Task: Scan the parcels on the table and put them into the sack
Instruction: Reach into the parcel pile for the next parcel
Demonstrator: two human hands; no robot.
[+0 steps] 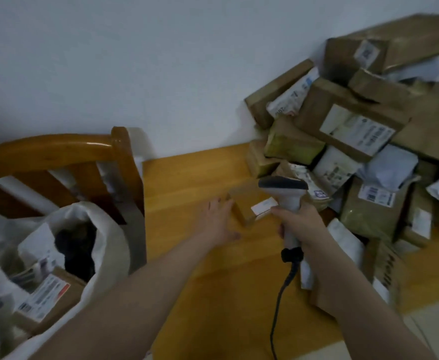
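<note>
Cable [278, 302] hanging off scanner [283, 187], right hand [301, 222] clenched round grip; left hand [219, 222] released, flat beside box [244, 203]. Risk: snagging cable, toppling pile [356, 126].

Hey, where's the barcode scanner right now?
Right of centre in the head view, the scanner is gripped in the right hand above the wooden table, just left of the parcel pile and beside the small box.

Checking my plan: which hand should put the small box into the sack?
Left: the left hand is open beside the small brown cardboard box, nearer the white sack; the right hand grips the grey handheld scanner.
</note>
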